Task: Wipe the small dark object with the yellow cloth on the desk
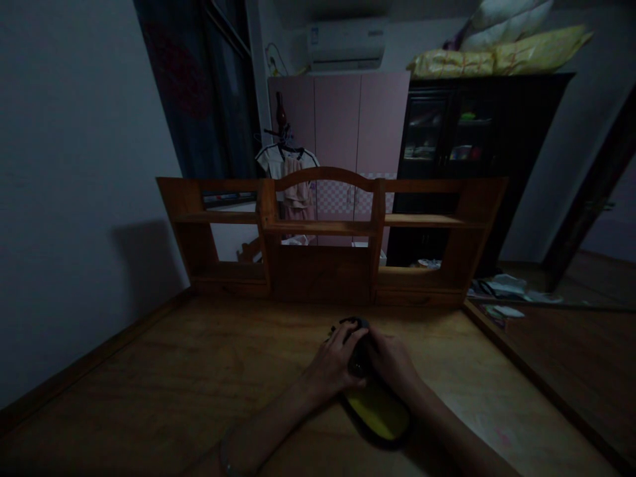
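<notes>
Both my hands meet over a small dark object (356, 326) on the wooden desk (199, 371). My left hand (332, 366) has its fingers curled round the object's left side. Pressed against its right side, my right hand (393, 361) also has its fingers closed on it. The room is dim and I cannot make out what the dark object is. A flat yellow oval thing with a dark rim (378, 412) lies on the desk just under my wrists, partly covered by them.
A low wooden shelf unit (322, 228) stands along the desk's far edge. A white wall (74, 199) borders the left. Beyond are a pink wardrobe (348, 119), a dark glass cabinet (447, 132) with pillows on top, hanging clothes (293, 179) and papers on the floor (501, 288).
</notes>
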Action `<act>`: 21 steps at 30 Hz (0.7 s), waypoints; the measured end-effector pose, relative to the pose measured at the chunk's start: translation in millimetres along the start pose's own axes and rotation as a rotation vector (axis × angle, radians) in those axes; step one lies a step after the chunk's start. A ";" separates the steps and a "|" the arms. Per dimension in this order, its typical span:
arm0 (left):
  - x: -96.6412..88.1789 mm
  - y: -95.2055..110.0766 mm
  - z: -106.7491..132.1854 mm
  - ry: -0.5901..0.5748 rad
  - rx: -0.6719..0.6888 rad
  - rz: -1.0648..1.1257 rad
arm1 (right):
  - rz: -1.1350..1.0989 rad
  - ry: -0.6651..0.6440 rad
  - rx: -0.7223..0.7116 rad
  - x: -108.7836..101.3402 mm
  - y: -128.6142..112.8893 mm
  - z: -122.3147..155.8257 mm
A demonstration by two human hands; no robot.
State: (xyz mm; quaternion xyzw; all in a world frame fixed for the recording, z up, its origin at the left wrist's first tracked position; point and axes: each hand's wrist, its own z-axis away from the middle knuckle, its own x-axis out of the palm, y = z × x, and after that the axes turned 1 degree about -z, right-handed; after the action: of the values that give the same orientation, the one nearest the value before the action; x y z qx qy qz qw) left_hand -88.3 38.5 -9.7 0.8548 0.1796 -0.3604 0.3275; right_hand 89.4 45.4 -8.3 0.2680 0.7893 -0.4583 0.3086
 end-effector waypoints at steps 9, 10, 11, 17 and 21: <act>-4.4 2.7 -1.5 0.001 -0.015 0.017 | 0.106 -0.024 -0.001 -2.0 -6.6 0.0; -4.7 2.9 -1.7 -0.002 -0.014 0.016 | 0.101 -0.024 -0.007 -1.8 -5.9 -0.1; -4.7 2.9 -1.8 -0.004 -0.011 0.015 | 0.088 -0.022 -0.015 -1.7 -5.1 -0.1; -1.0 1.1 -1.5 -0.008 -0.002 -0.014 | -0.014 0.017 -0.019 -2.2 -2.0 1.2; 0.5 0.4 -0.8 -0.003 -0.005 -0.010 | -0.032 0.018 -0.013 -2.8 -3.6 0.8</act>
State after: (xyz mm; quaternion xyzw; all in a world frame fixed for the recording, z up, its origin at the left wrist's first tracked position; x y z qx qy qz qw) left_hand -87.3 38.8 -9.4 0.8525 0.1845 -0.3628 0.3281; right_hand 88.9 42.7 -4.5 0.2574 0.7992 -0.4554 0.2960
